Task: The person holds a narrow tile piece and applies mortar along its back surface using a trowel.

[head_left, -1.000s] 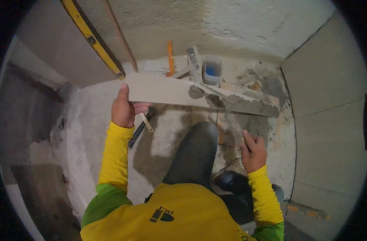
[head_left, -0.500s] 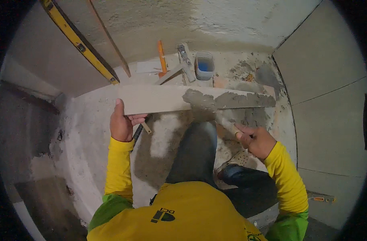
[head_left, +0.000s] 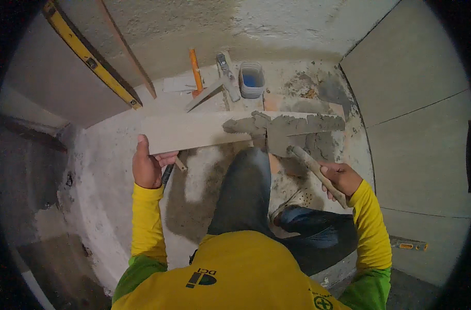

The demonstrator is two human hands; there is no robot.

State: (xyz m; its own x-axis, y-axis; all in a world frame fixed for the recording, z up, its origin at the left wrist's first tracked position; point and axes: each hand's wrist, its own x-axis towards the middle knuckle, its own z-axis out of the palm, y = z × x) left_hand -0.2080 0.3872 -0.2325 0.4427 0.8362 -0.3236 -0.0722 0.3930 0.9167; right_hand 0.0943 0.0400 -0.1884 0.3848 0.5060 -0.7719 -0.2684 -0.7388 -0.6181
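a: what does the left hand (head_left: 148, 164) have?
b: the near-left end of a long pale strip (head_left: 194, 132). the thumb is at its end and the other fingers curl beneath, clamped on it.
a: and where does the strip lie?
b: held out crosswise in front of the body, just beyond the raised knee (head_left: 245, 175); whether the two touch, i cannot tell.
a: what about the right hand (head_left: 342, 178)?
b: its fingers are closed around the handle of a trowel (head_left: 310, 165). the handle slants down to the right, and the blade end is up at the strip's near edge, smeared grey.
a: is there anything on the strip?
b: yes, rough grey mortar (head_left: 294, 125) covers much of its right part, while the left part shows pale.
a: and past it?
b: on the floor (head_left: 109, 150) stands a clear tub (head_left: 252, 93) with something blue inside. left of that is an orange-handled tool (head_left: 196, 72). farther left, a yellow level (head_left: 92, 63) and a thin wooden stick (head_left: 127, 49) stand at a slant, near each other.
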